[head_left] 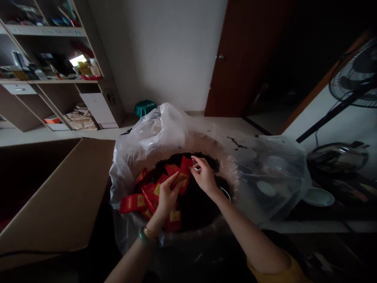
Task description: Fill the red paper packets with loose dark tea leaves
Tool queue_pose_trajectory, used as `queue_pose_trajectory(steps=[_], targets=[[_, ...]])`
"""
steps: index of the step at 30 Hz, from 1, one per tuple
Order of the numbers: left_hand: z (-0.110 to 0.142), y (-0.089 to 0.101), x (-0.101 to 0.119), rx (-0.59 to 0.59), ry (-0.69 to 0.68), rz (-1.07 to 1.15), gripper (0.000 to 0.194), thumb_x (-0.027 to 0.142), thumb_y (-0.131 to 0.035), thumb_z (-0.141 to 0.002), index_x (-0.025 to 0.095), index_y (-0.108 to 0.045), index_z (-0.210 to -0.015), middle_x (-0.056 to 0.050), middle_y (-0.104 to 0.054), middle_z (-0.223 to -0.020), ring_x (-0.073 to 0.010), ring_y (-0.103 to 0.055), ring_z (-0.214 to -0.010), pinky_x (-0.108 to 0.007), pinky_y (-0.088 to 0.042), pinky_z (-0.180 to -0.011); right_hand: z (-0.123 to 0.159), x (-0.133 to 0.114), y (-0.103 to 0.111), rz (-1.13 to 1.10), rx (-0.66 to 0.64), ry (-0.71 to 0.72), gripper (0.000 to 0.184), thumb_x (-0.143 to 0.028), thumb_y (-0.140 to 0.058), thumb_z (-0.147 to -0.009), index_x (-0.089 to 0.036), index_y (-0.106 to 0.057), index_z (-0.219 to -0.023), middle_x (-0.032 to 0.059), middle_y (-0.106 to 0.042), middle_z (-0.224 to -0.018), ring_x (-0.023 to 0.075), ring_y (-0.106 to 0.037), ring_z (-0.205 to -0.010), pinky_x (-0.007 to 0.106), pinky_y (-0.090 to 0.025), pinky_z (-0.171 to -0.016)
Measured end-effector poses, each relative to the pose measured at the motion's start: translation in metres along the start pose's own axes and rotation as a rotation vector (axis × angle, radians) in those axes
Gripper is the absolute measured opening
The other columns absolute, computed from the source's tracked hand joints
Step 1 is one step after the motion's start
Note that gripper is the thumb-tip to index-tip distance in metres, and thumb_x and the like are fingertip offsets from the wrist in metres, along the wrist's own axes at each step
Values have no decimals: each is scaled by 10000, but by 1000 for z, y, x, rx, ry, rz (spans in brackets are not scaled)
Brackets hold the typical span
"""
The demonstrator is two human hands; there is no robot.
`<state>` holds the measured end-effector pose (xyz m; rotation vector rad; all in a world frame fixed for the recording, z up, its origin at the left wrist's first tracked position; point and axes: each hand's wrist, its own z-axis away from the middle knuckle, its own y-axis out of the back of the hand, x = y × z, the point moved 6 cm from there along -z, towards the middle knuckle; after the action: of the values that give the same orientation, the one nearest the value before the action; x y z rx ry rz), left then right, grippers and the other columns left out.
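Observation:
Between my two hands is a small red packet (184, 169) with a gold patch, held tilted over a round container lined with a clear plastic bag (165, 122). My left hand (168, 196), with a green bangle and a gold bracelet at the wrist, pinches the packet's lower side. At its upper end, the thumb and fingertips of my right hand (204, 177) close on the edge. Dark loose material like tea leaves (196, 206) fills the container. Several more red packets (134, 203) lie on the left of it. A white curved rim (226, 192) pokes out near my right forearm.
An open cardboard box (64, 196) stands at left, its inside dark. Behind are a shelf unit (97, 47), a green stool (145, 107) and a brown door (235, 70). To the right are a plate (318, 196), a glass-lidded pot (338, 155) and a fan (355, 74).

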<state>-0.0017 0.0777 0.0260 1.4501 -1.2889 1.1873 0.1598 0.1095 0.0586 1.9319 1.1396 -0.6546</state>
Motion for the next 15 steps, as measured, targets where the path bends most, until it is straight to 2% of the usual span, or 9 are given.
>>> queue_pose_trajectory(steps=[2,5,7,11,15], targets=[[1,0,-4,-4,28,39,348,260,-677,-665,158,-698,-997,-78,-743,-988,-237,-684,-927,-379,-520,-878,-2,-4,2,6,-3,18,347,-221,-548,-816,-197,-617,-1155,94,-578,-1016,151,-581,-741,241,-520,-534],[2,2,-7,-12,70,82,358,246,-688,-651,157,-707,-997,-74,-745,-988,-236,-686,-913,-375,-524,-863,-2,-12,5,33,-10,63,390,-249,-580,-820,-220,-596,-1209,70,-544,-947,164,-568,-767,254,-538,-557],[2,1,-5,-60,99,102,373,251,-699,-649,149,-703,-1008,-72,-746,-982,-227,-687,-888,-349,-530,-828,-1,-19,6,64,-21,116,367,-257,-605,-820,-242,-619,-1186,57,-527,-924,169,-565,-783,273,-553,-606],[3,-2,-1,-176,183,105,313,333,-672,-700,126,-700,-934,-47,-744,-805,-193,-680,-703,-281,-528,-650,5,-32,2,114,-46,242,309,-232,-596,-848,-267,-650,-1150,58,-529,-945,173,-579,-814,294,-561,-677],[4,1,0,-166,181,56,307,389,-642,-724,120,-700,-860,-31,-719,-710,-165,-646,-624,-242,-490,-577,11,-40,0,222,-22,356,348,-241,-547,-893,-264,-601,-1236,82,-550,-997,187,-587,-857,330,-549,-755]])
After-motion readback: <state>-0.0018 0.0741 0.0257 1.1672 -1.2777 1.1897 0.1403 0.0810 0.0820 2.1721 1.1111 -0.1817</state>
